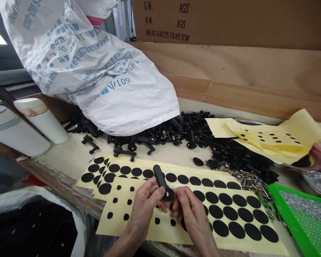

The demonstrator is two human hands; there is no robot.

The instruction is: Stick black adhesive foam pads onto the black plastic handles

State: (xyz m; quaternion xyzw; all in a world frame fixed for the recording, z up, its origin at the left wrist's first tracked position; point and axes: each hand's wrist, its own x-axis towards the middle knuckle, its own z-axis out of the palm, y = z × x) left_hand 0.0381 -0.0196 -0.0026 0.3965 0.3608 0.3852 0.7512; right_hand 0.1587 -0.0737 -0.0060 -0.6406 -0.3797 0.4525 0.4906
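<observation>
My left hand (146,203) grips a black plastic crank handle (159,177), its straight arm pointing up and its round end toward me. Beside that round end, my right hand (193,210) is closed, with thumb and forefinger pressed together; whatever its fingertips hold is hidden. Both hands hover over pale yellow sheets. One sheet (107,228) carries small black stickers, and another sheet (267,246) has rows of large round black stickers (237,229). More sheets with round stickers lie beneath and behind.
Behind the sheets lies a heap of black handles (191,137), partly under a white woven sack (128,96). Loose metal pieces (253,182) and a green tray (296,225) of small metal parts are at right. Two pale flasks (44,119) lean left, above a bag of black parts (37,228).
</observation>
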